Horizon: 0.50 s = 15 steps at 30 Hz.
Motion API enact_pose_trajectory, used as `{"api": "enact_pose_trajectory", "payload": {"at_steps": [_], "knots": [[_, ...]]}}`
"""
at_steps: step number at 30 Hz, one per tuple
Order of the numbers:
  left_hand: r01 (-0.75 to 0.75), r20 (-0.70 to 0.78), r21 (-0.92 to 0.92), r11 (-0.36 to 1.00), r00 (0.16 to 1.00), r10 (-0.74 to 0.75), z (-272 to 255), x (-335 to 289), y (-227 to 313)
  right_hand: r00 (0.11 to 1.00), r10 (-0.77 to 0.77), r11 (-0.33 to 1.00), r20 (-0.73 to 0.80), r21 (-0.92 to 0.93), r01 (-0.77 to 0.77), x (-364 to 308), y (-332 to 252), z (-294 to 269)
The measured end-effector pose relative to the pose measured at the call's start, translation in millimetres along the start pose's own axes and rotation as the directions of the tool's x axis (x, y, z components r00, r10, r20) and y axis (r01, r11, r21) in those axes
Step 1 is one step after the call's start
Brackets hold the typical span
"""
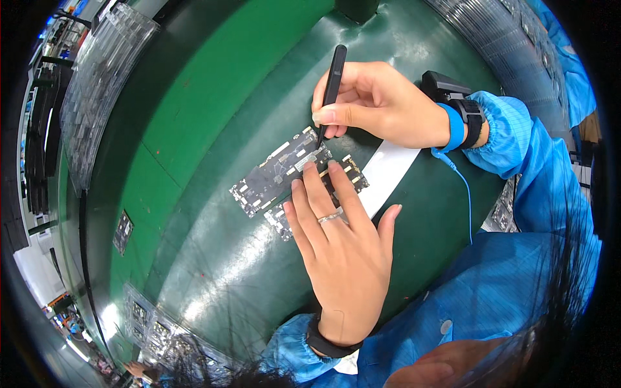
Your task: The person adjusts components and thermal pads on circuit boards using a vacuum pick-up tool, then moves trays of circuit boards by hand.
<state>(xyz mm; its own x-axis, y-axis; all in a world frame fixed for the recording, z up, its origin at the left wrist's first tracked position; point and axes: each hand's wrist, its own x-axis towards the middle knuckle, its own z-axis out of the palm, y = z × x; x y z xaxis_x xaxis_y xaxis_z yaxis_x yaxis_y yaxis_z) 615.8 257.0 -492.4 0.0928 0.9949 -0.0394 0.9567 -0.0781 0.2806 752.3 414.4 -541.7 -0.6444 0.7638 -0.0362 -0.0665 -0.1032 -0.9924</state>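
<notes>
My left hand (343,252) lies flat with its fingers stretched out, the fingertips pressing on the near edge of a dark grey circuit board (275,173). Between finger and thumb, my right hand (388,107) pinches slim black tweezers (334,81). Their fine tip points down at the right end of the board, where I cannot tell whether it touches. Partly hidden beneath my left fingers is a second circuit board section (352,173), with gold and white parts along its edges. A white strip (390,173) lies beside it, under my right wrist.
The boards lie on a dark green mat (226,239). A small board (123,233) sits farther left. Clear trays (110,84) are stacked at the upper left, with more trays (511,39) at the upper right. A blue cord (467,200) hangs from my right wrist band.
</notes>
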Motion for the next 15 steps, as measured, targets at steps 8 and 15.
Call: {"api": "enact_pose_trajectory", "payload": {"at_steps": [8, 15], "knots": [[0.044, 0.002, 0.023, 0.999, 0.999, -0.044, 1, 6, 6, 0.999, -0.031, 0.997, 0.027, -0.076, 0.033, 9, -8, -4], [0.000, -0.023, 0.029, 1.000, 1.000, 0.001, -1, 16, 13, 0.998, -0.054, 0.990, 0.027, -0.128, 0.057, 4, -18, -12]]}}
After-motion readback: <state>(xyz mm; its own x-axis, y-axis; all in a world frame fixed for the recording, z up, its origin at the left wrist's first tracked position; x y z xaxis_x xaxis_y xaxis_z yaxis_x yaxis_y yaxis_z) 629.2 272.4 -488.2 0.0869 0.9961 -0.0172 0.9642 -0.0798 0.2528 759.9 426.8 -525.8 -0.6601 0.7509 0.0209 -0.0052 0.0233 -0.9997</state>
